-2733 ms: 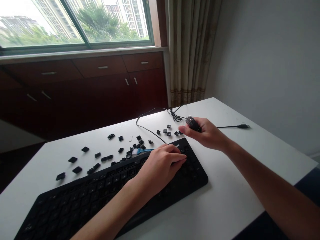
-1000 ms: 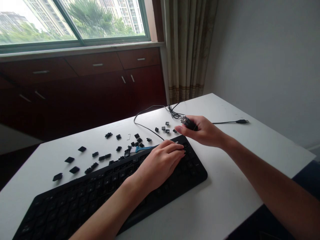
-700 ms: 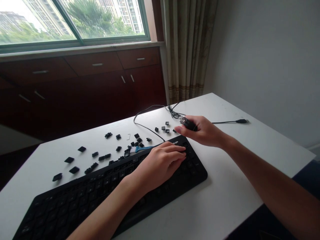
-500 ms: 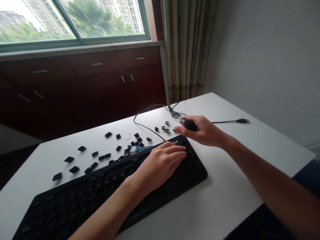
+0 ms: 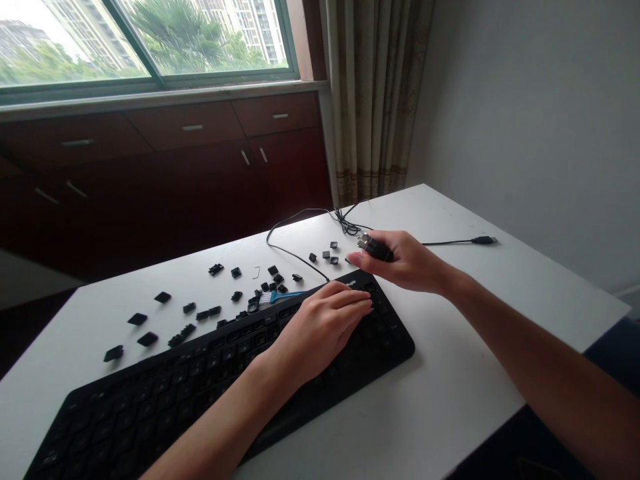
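My left hand (image 5: 320,327) lies on the right part of a black computer keyboard (image 5: 165,400), its fingers over the keys. Several loose black keycaps (image 5: 147,339) are scattered on the table beyond the keyboard. A small blue brush (image 5: 283,297) with white bristles lies against the keyboard's far edge, just past my left hand. My right hand (image 5: 395,260) is raised above the keyboard's far corner, closed on a black cable plug (image 5: 375,248) with a metal tip. Its fingers hide most of the plug.
The white table (image 5: 450,347) bears a looped black cable (image 5: 295,243) and a USB plug (image 5: 483,240) at the right. A small metal pin (image 5: 257,272) lies among the keycaps. Dark wooden cabinets (image 5: 165,173) stand beyond the table, below a window.
The whole view has drifted slightly as my head moved. Both hands stay almost where they were, and the keycaps have not moved on the table.
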`<action>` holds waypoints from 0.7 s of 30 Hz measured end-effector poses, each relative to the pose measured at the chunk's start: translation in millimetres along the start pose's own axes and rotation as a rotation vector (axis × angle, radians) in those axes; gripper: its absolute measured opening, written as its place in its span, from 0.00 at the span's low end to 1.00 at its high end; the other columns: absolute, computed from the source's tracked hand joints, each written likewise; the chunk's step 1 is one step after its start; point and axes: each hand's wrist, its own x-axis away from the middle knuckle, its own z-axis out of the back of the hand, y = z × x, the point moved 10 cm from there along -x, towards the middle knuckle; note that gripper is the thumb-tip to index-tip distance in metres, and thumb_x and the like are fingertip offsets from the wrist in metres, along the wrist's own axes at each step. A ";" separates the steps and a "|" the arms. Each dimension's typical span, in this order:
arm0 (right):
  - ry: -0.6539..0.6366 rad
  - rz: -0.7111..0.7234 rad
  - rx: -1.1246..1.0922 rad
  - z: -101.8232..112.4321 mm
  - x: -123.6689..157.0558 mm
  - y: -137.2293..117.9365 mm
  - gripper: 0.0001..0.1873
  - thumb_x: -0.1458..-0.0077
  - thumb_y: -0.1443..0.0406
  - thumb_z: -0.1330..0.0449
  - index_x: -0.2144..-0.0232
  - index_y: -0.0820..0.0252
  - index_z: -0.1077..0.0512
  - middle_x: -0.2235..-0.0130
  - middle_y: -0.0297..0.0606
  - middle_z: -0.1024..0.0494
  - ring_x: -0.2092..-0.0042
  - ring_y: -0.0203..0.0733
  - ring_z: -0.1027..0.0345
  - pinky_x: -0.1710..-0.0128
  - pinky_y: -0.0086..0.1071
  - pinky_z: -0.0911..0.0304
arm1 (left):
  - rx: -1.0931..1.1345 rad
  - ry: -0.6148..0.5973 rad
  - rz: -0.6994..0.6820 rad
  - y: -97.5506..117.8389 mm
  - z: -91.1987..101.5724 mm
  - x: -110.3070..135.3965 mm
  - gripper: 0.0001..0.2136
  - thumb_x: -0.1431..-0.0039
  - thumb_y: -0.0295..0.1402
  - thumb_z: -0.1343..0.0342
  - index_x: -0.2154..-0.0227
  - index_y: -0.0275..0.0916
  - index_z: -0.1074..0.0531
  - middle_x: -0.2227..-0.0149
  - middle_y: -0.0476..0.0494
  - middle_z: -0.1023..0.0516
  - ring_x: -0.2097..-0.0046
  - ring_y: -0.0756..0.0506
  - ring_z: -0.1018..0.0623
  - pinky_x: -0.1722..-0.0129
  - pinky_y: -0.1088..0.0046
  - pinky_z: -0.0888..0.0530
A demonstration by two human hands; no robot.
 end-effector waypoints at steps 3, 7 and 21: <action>0.006 -0.002 0.004 0.5 0.1 0.2 0.22 0.39 0.50 0.40 0.75 0.58 0.38 0.76 0.28 0.38 0.73 0.33 0.46 0.75 0.30 0.48 | -0.034 -0.013 -0.008 1.3 0.2 -0.4 0.11 0.31 0.24 0.48 0.54 0.36 0.23 0.53 0.40 0.18 0.53 0.43 0.22 0.55 0.64 0.20; 0.003 -0.008 -0.005 0.6 0.2 0.6 0.21 0.40 0.50 0.39 0.75 0.58 0.38 0.76 0.28 0.38 0.73 0.33 0.46 0.75 0.30 0.48 | -0.010 -0.030 0.027 -3.7 -1.5 -0.5 0.10 0.32 0.25 0.47 0.54 0.37 0.22 0.53 0.40 0.19 0.52 0.43 0.23 0.54 0.64 0.21; 0.003 -0.011 0.013 0.4 0.1 0.9 0.21 0.39 0.50 0.41 0.74 0.58 0.38 0.75 0.29 0.38 0.73 0.34 0.46 0.74 0.30 0.48 | 0.133 -0.013 0.201 -18.2 -3.8 -0.8 0.09 0.32 0.28 0.45 0.58 0.41 0.19 0.55 0.42 0.19 0.55 0.45 0.20 0.54 0.66 0.21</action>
